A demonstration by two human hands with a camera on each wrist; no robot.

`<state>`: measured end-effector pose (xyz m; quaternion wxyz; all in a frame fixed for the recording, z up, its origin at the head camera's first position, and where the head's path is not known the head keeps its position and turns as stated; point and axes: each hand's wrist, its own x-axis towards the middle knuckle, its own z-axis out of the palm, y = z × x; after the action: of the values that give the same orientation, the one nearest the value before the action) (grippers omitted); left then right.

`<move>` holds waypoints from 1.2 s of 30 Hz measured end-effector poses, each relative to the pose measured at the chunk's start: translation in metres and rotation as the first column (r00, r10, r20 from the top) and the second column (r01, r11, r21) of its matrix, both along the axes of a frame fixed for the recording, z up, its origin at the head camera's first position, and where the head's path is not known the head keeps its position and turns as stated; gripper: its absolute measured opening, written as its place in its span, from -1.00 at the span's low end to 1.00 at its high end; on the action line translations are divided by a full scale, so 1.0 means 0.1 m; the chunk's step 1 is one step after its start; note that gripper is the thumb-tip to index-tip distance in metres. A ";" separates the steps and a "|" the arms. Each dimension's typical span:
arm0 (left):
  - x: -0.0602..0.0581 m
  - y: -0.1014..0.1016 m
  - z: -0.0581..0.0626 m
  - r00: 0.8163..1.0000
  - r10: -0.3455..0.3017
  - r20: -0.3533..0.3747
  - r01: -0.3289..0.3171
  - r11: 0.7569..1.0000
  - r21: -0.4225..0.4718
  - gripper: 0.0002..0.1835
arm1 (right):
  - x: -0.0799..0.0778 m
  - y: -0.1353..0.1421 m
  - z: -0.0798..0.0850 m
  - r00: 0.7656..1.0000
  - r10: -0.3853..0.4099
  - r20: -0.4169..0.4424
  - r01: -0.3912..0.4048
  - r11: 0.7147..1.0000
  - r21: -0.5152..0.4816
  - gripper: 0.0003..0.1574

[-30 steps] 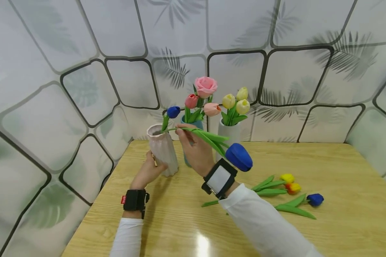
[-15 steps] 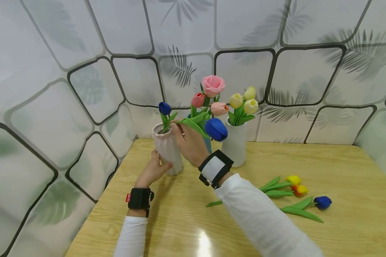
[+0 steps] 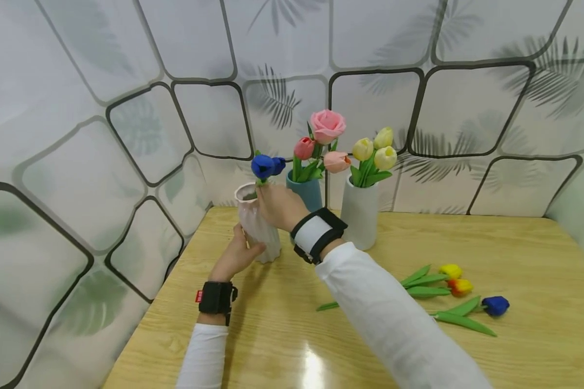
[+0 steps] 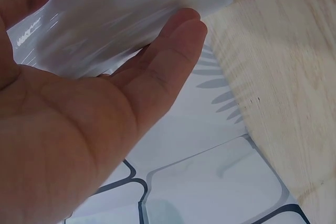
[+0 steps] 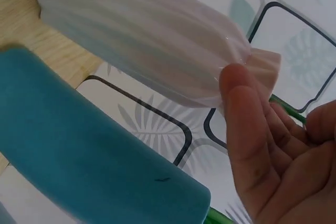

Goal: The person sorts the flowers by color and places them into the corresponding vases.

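Observation:
A pale pinkish-white fluted vase [image 3: 264, 229] stands at the left of the table, tilted slightly. My left hand [image 3: 234, 259] holds it low down, thumb in front and fingers on the left side. In the left wrist view its fingers [image 4: 168, 61] lie along the vase wall. My right hand [image 3: 282, 206] is at the vase mouth, pinching the green stem [image 5: 287, 109] of a blue tulip [image 3: 261, 166]. Another blue tulip [image 3: 279, 166] shows right behind that bloom. In the right wrist view one fingertip [image 5: 235, 80] overlaps the vase's ruffled rim.
Behind my right hand stands a teal vase [image 3: 305, 190] with a pink rose and tulips. A white vase [image 3: 360, 216] with cream tulips is to its right. Yellow and orange-red tulips [image 3: 459, 287] and a blue tulip [image 3: 495, 306] lie on the table at right.
My right hand has brought the blue tulip from the right to the vase mouth, its bloom swinging from pointing right to upright. The other blue tulip in the vase has shifted. My left hand stays on the vase.

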<state>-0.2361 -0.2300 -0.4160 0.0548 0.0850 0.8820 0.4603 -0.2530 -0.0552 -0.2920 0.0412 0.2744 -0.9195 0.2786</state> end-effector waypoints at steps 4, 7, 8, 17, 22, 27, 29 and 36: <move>-0.01 0.03 0.02 0.999 0.021 0.033 -0.020 1.000 -0.010 -0.01 | 0.00 0.02 0.04 0.997 -0.059 0.057 0.055 0.997 0.057 -0.60; -0.02 0.04 0.03 0.999 0.016 0.042 -0.016 1.000 -0.012 -0.01 | 0.03 0.07 0.00 0.987 -0.075 0.144 0.063 0.994 0.087 -0.52; -0.02 0.04 0.03 0.999 0.014 0.043 -0.014 1.000 -0.009 -0.02 | 0.05 0.09 -0.03 0.985 -0.070 0.160 0.054 0.993 0.102 -0.48; -0.02 0.06 0.05 0.998 0.027 0.048 -0.027 1.000 -0.002 -0.04 | 0.25 0.32 -0.49 0.978 -0.003 0.206 -0.011 0.998 0.064 -0.43; -0.01 0.06 0.05 0.998 0.033 0.052 -0.033 0.999 -0.013 -0.06 | 0.47 0.51 -0.69 0.980 0.068 0.187 -0.074 0.997 0.026 -0.46; 0.03 0.07 0.07 0.995 0.051 0.080 -0.043 0.994 -0.100 -0.10 | 0.72 0.84 -0.95 0.982 0.104 0.156 -0.110 0.994 0.029 -0.59; 0.06 0.08 0.08 0.993 0.062 0.095 -0.046 0.985 -0.166 -0.14 | 0.82 1.01 -1.05 0.979 0.090 0.182 -0.098 0.995 0.033 -0.66; 0.13 0.09 0.17 0.992 0.049 0.120 -0.003 0.933 -0.360 -0.26 | 1.03 1.57 -1.31 0.935 -0.138 0.328 0.133 0.990 0.039 -0.82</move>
<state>-0.2226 -0.2205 -0.3986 0.1194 0.0324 0.9469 0.2968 -0.1502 0.1014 -0.4228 -0.0964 0.1603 -0.9323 0.3097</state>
